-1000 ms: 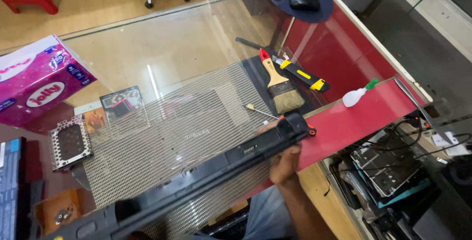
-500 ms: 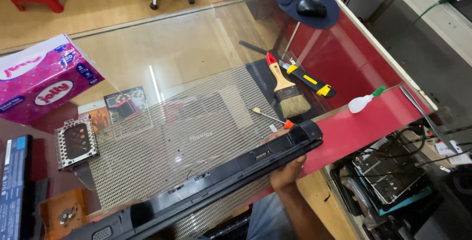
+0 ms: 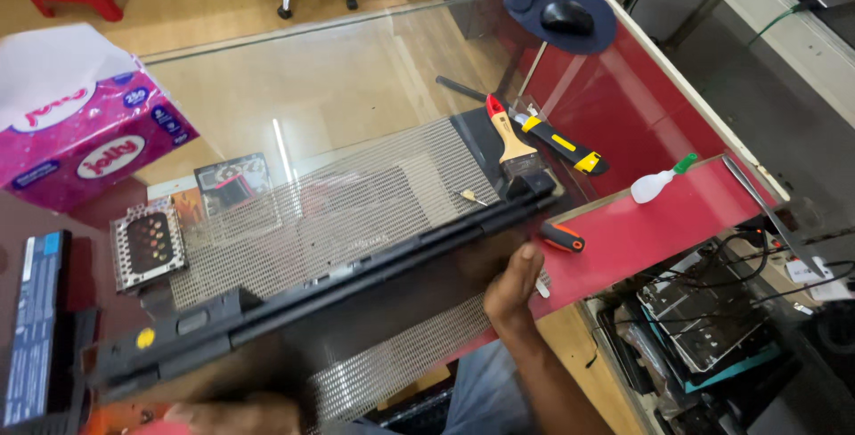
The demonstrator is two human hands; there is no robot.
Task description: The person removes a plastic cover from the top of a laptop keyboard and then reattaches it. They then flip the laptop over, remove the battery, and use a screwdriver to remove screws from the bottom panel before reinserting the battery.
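My right hand [image 3: 512, 284] grips the near right edge of the black laptop [image 3: 338, 284], held tilted above the mesh mat [image 3: 356, 195]. My left hand [image 3: 236, 413], near left, blurred; grip unclear.

Both hands hold a black laptop [image 3: 338, 284] tilted over the glass tabletop [image 3: 356, 88]: right hand [image 3: 512, 284] at four o'clock, left hand [image 3: 232, 413] at seven

- Glass-topped table [image 3: 356, 88], red at its right side.
- On it: grey mesh mat [image 3: 356, 212], pink tissue box [image 3: 76, 123], paintbrush [image 3: 509, 137], mouse pad [image 3: 561, 15], small white bottle [image 3: 657, 183], battery pack [image 3: 36, 324].
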